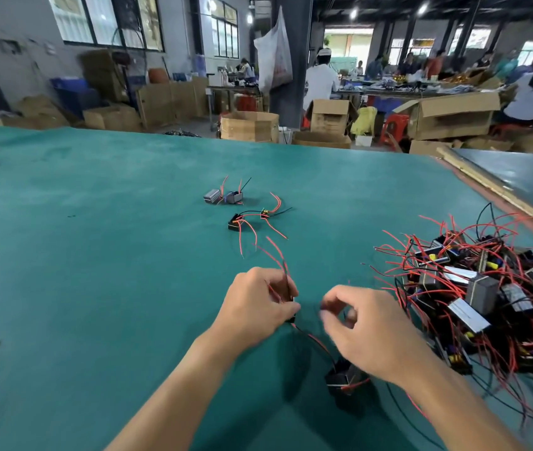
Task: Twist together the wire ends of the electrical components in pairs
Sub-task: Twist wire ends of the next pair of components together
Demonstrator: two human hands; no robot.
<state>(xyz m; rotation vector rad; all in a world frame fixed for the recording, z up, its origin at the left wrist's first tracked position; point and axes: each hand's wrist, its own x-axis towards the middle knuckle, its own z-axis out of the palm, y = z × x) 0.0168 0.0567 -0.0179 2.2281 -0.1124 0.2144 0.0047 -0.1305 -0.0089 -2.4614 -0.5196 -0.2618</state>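
Teal cloth workbench (pixel 96 222) fills my view. My left hand (pixel 258 307) pinches thin red insulated wires (pixel 279 258) near centre; their small black boxy component (pixel 344 379) sits below my right wrist. Light, springy leads, probably best gripped near the tips. My right hand (pixel 369 330) is blurred, fingers curled; whether it holds anything, I cannot tell.

Boxy components with red and black leads, spread over the green worktop (pixel 96 255).
A tangled pile (pixel 486 297) lies at the right edge. Two grey components (pixel 222 197) sit touching near the middle, wires pointing up. Just in front of them lies a black component (pixel 235 222), its leads sprawled. Near the front edge a dark component (pixel 344 377) trails leads up to the left hand (pixel 258 307), which pinches red wires (pixel 278 255).
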